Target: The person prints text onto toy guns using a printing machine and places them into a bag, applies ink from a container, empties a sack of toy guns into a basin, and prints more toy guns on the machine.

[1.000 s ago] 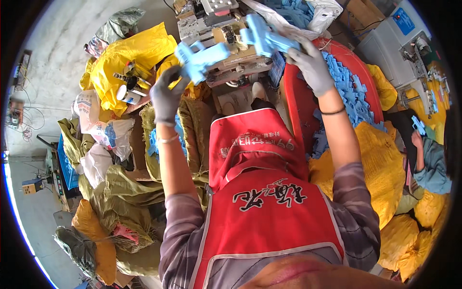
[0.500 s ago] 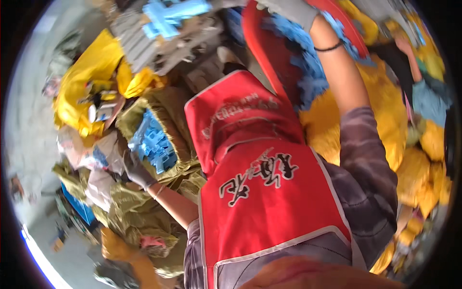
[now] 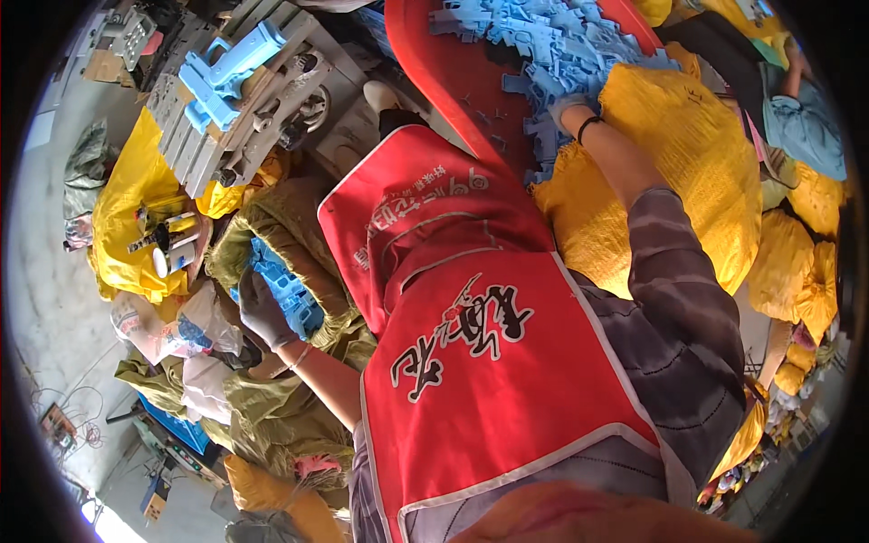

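My left hand (image 3: 260, 309), in a grey glove, reaches over the edge of an olive woven sack (image 3: 342, 271). Light-blue plastic toy pistol pieces (image 3: 291, 294) lie inside it, next to my fingers, which are too dim to show a grip. On the right, my right hand (image 3: 568, 113), also gloved, touches a heap of blue toy pistol pieces (image 3: 534, 41) in a large red tub (image 3: 425, 68). Its fingertips blend into the heap. Two assembled-looking blue toy pistols (image 3: 237, 68) rest on a grey slatted stand (image 3: 186, 136) at the far left.
A bulging yellow woven sack (image 3: 665, 172) leans against the tub's near right side. Beyond it, another person's arm (image 3: 797, 72) shows among more yellow sacks (image 3: 786, 267). White plastic bags (image 3: 176, 321) and a yellow bag (image 3: 136, 208) holding tools lie left of my left hand.
My right hand has come back from the tub's far side to the nearer part of the heap. My left hand stays at the olive sack. The view has shifted, showing more of the slatted stand.
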Demonstrator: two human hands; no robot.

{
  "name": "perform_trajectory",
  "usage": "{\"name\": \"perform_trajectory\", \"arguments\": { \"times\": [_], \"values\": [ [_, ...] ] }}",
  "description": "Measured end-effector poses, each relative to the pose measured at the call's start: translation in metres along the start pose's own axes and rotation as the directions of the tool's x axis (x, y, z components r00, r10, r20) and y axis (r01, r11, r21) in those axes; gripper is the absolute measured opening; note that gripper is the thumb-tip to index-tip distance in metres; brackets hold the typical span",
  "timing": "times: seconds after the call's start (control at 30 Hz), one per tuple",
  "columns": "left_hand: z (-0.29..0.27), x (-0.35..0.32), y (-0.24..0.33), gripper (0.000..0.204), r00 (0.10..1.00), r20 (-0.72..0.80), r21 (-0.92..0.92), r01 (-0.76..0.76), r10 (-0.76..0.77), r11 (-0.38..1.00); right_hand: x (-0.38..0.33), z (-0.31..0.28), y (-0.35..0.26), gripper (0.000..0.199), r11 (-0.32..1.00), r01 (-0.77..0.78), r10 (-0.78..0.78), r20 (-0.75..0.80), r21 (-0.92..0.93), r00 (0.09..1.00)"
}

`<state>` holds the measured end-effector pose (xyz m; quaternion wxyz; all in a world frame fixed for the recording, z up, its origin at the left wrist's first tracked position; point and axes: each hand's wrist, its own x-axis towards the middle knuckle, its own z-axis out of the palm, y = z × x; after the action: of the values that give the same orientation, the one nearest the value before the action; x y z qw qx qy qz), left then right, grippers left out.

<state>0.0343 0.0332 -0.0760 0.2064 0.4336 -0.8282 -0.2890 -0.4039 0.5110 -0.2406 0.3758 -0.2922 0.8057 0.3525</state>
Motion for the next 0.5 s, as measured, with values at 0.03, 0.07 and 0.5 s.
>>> {"name": "perform_trajectory", "arguments": {
  "times": [0.03,0.07,0.5],
  "values": [
    [0.0,-0.001,0.015,0.029,1.0,0.013,0.059,-0.013,0.012,0.998,0.006,0.004,-0.003,0.042,0.997,-0.034,0.038,0.057,-0.076,0.998],
    [-0.001,-0.003,0.014,0.029,1.0,0.009,0.065,-0.011,0.01,0.998,-0.001,-0.002,-0.004,0.042,0.997,-0.027,0.031,0.054,-0.076,0.998],
    [0.003,-0.022,0.015,0.028,0.999,-0.02,-0.062,0.039,-0.041,0.997,-0.051,-0.036,-0.031,0.033,0.906,0.023,0.237,-0.55,0.423,0.801]
  ]
}}
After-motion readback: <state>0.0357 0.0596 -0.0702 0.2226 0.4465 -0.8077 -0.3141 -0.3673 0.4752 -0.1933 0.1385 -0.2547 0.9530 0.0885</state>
